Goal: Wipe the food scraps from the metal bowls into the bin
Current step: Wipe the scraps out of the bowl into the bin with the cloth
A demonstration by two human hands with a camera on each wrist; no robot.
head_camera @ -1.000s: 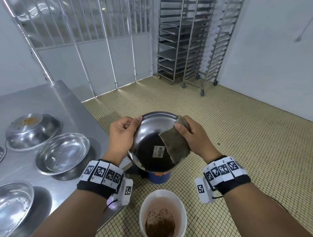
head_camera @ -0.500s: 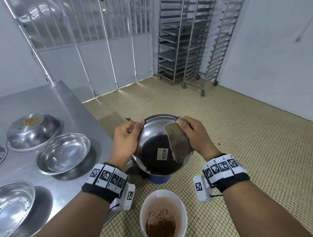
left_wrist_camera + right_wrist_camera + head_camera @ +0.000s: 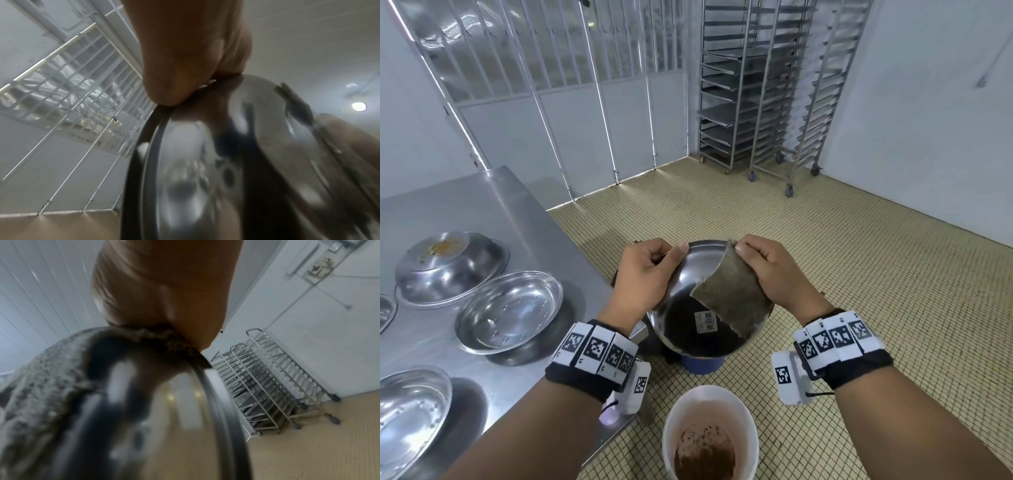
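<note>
A round metal bowl (image 3: 688, 305) with a shiny, rolled rim is held tilted above the floor, its underside turned toward the head camera; a white barcode sticker (image 3: 706, 321) is seen on its dark base. The bowl's rim at about 10 o'clock is gripped by the left hand (image 3: 643, 281), thumb on the outer face and fingers curled behind. A coarse, grey-brown, roughly square cloth (image 3: 732, 301) is draped over the bowl's rim at about 2 o'clock and is pinched there by the right hand (image 3: 770, 274), so that rim and cloth are clasped together. In the right wrist view the cloth (image 3: 47, 378) is shown as nubbly and frayed against the smooth metal.

A white round bin (image 3: 710, 435), with brown scraps lying in its bottom, stands on the small-tiled floor at 6 o'clock from the bowl, below it and nearer the person. A blue container (image 3: 702, 365) is partly hidden under the bowl.

On the steel surface (image 3: 482, 212), at 9 o'clock from the hands, three more metal bowls are counted in full: one inverted (image 3: 450, 267) with orange crumbs on its base, and two upright (image 3: 508, 311) (image 3: 410, 414). The edge of a further one is cut off by the frame. Two wheeled metal tray racks (image 3: 767, 85) stand against the far wall.
</note>
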